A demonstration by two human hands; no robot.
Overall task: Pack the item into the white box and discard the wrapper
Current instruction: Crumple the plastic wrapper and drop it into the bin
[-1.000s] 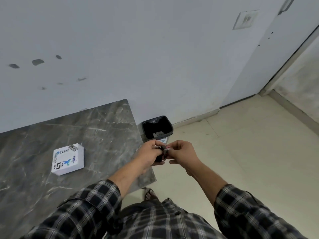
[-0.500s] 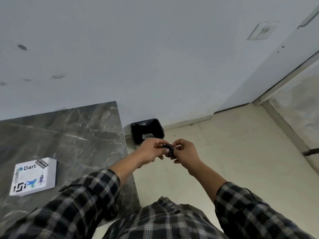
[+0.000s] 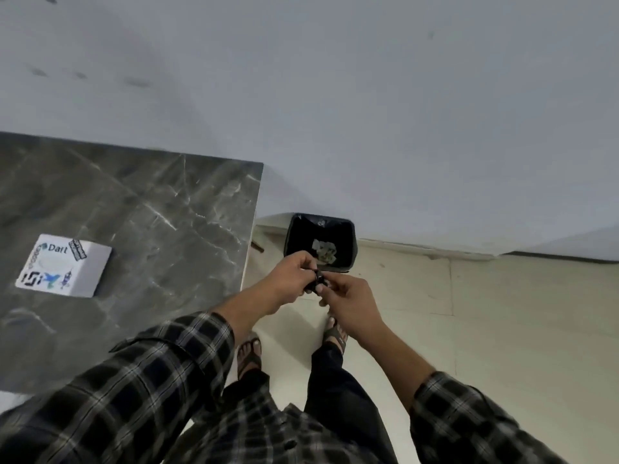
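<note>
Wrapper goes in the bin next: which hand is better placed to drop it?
Probably the right hand. Both hands pinch the small dark item just in front of the black bin, but the right sits on the bin's side, while the left hand is nearer the white box on the table.

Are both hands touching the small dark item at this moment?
Touching. The head view shows the left hand and the right hand pinching the small dark item between their fingertips, with no gap, above the floor near the bin.
</note>
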